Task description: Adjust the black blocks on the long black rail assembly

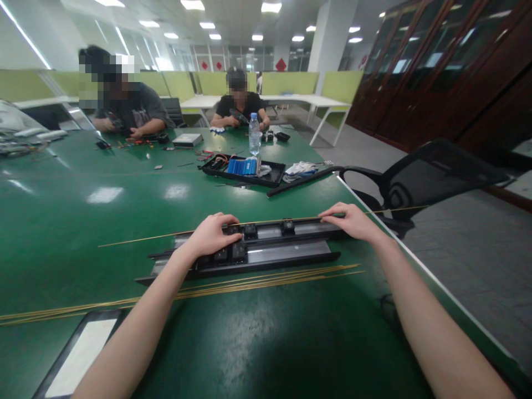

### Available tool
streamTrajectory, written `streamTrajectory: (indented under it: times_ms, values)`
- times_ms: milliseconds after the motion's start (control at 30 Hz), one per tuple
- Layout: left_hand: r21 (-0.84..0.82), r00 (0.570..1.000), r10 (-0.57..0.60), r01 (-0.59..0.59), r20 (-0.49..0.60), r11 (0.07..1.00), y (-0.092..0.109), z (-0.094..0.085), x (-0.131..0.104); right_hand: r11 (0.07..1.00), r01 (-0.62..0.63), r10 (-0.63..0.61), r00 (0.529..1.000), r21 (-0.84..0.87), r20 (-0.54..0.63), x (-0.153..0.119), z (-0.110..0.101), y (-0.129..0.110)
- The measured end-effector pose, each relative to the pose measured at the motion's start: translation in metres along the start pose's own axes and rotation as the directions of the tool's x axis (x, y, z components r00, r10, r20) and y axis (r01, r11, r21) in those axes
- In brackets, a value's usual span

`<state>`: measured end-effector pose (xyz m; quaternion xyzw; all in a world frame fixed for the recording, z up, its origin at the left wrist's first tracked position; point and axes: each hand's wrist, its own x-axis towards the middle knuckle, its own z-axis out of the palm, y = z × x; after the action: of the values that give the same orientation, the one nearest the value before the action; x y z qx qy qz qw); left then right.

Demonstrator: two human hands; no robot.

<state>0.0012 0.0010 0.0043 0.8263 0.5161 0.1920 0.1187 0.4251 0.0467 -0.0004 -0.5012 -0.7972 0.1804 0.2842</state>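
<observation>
Two long black rails with pale inner strips lie side by side on the green table; the nearer rail (291, 252) and the farther rail (272, 231) both carry small black blocks. A thin brass-coloured rod (145, 240) runs along the farther rail's back edge and past both its ends. My left hand (214, 234) is closed over the rod and the rail's left part, beside the blocks. At the right end, my right hand (343, 217) pinches the rod against the rail. Several loose brass rods (266, 280) lie in front of the rails.
A black tray (272, 176) with a blue item, a water bottle (254, 136), white gloves (301, 170) and a black bar (303, 183) lie beyond. A black-framed panel (85, 354) sits front left. An office chair (432, 177) stands right of the table edge. Two people sit across.
</observation>
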Motion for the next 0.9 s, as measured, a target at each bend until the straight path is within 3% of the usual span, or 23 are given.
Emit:
streamTrajectory:
  times_ms: [900]
  values:
    - [0.008,0.999,0.016,-0.016,-0.033,1.000,0.003,-0.001,-0.001,0.998,-0.012,0.014,1.000,-0.062,0.023,-0.001,-0.010,0.009]
